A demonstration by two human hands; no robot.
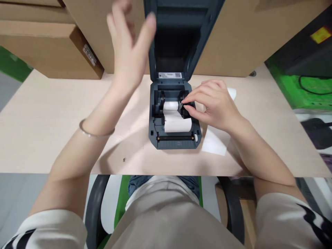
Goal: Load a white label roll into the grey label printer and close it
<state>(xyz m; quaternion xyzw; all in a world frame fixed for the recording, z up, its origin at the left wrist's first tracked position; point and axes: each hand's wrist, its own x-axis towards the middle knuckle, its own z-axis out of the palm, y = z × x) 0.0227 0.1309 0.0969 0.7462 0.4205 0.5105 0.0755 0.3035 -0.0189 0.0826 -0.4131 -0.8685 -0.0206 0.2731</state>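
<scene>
A dark grey label printer [153, 138] sits on the table with its lid [181, 14] raised. Inside it, a small white paper roll [170, 105] lies between two black roll holders, and a loose curl of its paper [177, 125] lies over the front part. My right hand [214, 102] reaches in from the right, thumb and fingertips closed about the right-hand roll holder [183, 94]; the exact contact is partly hidden. My left hand [129, 48] is raised beside the lid's left edge, fingers apart and slightly blurred, holding nothing.
A strip of white paper [216, 141] lies right of the printer, partly under my right arm. Cardboard boxes [38, 48] stand at the back left, and a large cardboard panel [233, 45] rises behind the printer. A green surface [308, 91] with a black cable is at right.
</scene>
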